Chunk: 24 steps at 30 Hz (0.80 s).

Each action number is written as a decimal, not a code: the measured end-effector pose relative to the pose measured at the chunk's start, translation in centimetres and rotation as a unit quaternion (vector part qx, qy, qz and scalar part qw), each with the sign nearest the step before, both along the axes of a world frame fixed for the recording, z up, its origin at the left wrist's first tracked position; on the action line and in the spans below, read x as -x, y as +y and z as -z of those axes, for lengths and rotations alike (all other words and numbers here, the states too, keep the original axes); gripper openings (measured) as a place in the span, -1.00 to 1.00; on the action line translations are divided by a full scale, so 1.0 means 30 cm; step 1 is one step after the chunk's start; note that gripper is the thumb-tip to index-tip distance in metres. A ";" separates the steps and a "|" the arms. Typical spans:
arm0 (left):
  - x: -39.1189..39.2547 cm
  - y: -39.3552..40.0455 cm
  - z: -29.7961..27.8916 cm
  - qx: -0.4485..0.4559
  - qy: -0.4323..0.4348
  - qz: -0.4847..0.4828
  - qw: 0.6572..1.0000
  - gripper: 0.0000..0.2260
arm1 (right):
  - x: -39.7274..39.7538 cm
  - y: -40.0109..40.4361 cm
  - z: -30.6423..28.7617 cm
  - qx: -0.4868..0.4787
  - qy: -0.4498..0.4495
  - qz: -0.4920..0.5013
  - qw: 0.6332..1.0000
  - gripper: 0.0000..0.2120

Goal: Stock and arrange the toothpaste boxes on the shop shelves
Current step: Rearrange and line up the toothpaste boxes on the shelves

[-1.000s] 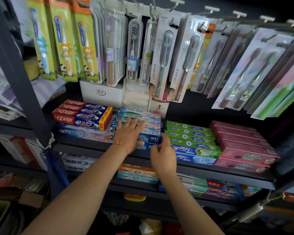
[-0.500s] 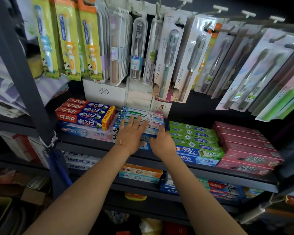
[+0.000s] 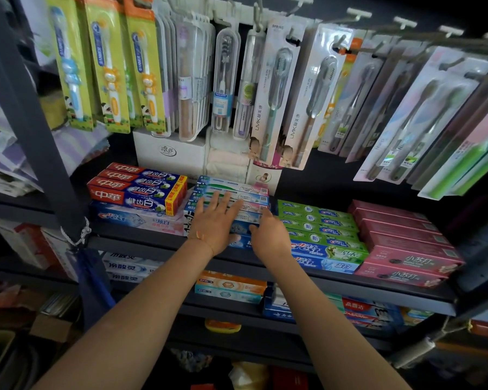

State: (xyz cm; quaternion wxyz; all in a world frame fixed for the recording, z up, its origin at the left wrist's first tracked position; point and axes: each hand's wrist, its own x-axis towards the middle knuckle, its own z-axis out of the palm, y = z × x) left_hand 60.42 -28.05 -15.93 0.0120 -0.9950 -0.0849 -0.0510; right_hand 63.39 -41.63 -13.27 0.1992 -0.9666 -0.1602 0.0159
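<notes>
A stack of blue and white toothpaste boxes (image 3: 237, 192) lies in the middle of the dark shelf (image 3: 141, 243). My left hand (image 3: 214, 220) rests flat on top of this stack, fingers straight and spread. My right hand (image 3: 268, 235) presses against the stack's right front end, its fingers hidden behind the hand. Red boxes (image 3: 135, 190) lie to the left on a pale Crest box (image 3: 135, 220). Green boxes (image 3: 319, 226) and pink boxes (image 3: 403, 246) lie to the right.
Packaged toothbrushes (image 3: 279, 94) hang on hooks right above the shelf. A white carton (image 3: 169, 153) stands behind the boxes. A dark upright post (image 3: 31, 122) runs at the left. The lower shelf holds more toothpaste boxes (image 3: 231, 288).
My right hand has moved up and left from the shelf's front edge to the right end of the blue stack. My left hand stays flat on top.
</notes>
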 end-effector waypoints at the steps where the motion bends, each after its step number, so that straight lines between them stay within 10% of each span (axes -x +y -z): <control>1: 0.000 -0.001 0.000 -0.001 0.000 -0.001 1.000 -0.24 | 0.000 -0.002 0.000 0.002 -0.005 -0.001 1.000 -0.57; 24: 0.009 0.002 0.009 -0.015 0.000 0.009 1.000 -0.23 | -0.117 -0.029 -0.091 0.065 0.066 -0.069 0.993 -0.23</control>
